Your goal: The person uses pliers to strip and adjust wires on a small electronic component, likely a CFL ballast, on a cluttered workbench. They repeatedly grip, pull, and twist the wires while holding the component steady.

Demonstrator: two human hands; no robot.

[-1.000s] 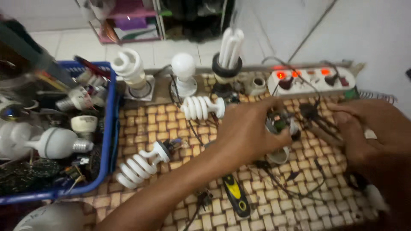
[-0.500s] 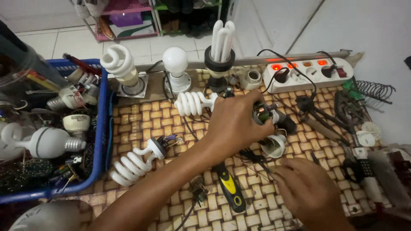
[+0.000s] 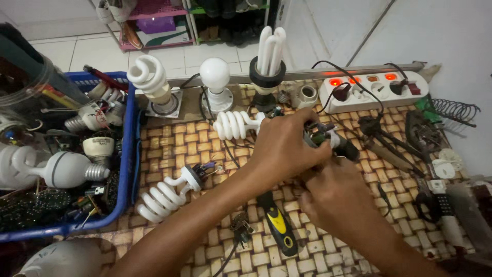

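Note:
My left hand (image 3: 284,146) reaches in from the lower left and grips a small lamp base part (image 3: 328,136), dark with green and white bits and thin wires hanging from it. It holds the part just above the woven mat (image 3: 169,138). My right hand (image 3: 335,192) sits right below it. Its fingers are curled up against the underside of the same part, with the fingertips tucked under my left hand. A black and yellow tool handle (image 3: 278,225) lies on the mat under my left forearm.
Two loose spiral bulbs (image 3: 164,195) (image 3: 233,124) lie on the mat. A spiral lamp (image 3: 149,77), a globe lamp (image 3: 215,74) and a tube lamp (image 3: 270,51) stand in sockets at the back. A lit white power strip (image 3: 376,87) is back right, and a blue basket (image 3: 128,154) of bulbs is left. Pliers (image 3: 382,141) and a coil spring (image 3: 456,110) lie right.
My right hand left the wires on the right, dropped towards the near edge, then came up under the part. My left hand kept hold of the part.

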